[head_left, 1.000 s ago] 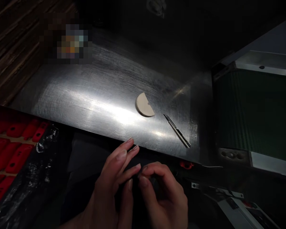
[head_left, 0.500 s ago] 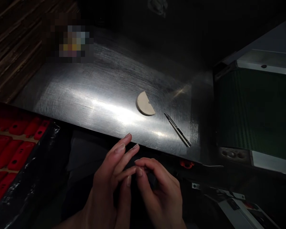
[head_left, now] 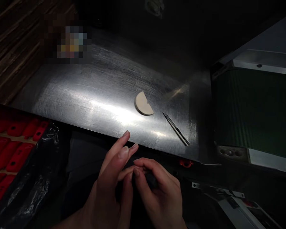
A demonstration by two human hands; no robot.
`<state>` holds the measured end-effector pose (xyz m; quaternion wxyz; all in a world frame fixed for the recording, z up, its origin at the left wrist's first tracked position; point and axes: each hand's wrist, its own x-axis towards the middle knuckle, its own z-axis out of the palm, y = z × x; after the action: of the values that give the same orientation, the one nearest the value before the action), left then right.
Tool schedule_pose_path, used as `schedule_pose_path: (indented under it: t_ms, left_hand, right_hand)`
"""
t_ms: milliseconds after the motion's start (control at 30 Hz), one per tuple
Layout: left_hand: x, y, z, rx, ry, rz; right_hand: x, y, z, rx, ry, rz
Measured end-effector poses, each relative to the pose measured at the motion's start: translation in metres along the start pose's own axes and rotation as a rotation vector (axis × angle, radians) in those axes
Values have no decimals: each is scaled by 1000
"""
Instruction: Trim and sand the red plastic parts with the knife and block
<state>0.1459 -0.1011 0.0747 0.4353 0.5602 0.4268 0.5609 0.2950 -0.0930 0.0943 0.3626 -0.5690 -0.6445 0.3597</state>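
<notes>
Below the near edge of the steel table (head_left: 85, 95), the left hand (head_left: 109, 190) and the right hand (head_left: 159, 194) are brought together, fingertips meeting. Something small and dark seems to be pinched between the thumbs and forefingers, but it is lost in shadow, so whether either hand is clenched on anything cannot be told. The left hand's outer fingers (head_left: 124, 143) are stretched out, their tips reaching up to the table's near edge; the right hand's fingers are curled inward. On the table, well beyond the hands, a tan half-disc (head_left: 143, 104) is laid flat, and a slim craft knife (head_left: 176, 129) is set just to the right of it, apart from it. Left of the table, rows of red moulded pieces (head_left: 9, 143) are seen beside crumpled black plastic film (head_left: 35, 190). Right of the table, a green ribbed machine (head_left: 255, 108) is seen.
</notes>
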Motion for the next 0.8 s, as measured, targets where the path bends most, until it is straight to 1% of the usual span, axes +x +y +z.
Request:
schedule_pose_path:
  t_ms: [133,333,500,600,700,767,800]
  left_hand:
    - [-3,-1,0,43,7,17]
    - [-2,-1,1,60,24,-18]
    - [-10,-10,0,47,-34,-18]
    - [-13,-14,-2,34,-62,-16]
    - [-1,-17,-13,99,-117,-71]
    - [16,-19,-28,223,-168,-77]
    - [25,-20,-38,281,-172,-67]
  right_hand:
    - [0,-2,1,-14,4,-7]
    - [2,-3,2,-33,-6,-12]
    - [2,3,3,-32,-27,-13]
    - [2,12,3,-60,-65,-2]
    - [6,29,0,-96,-91,33]
    - [11,43,-4,-128,-57,34]
    - [13,51,-7,-155,-25,29]
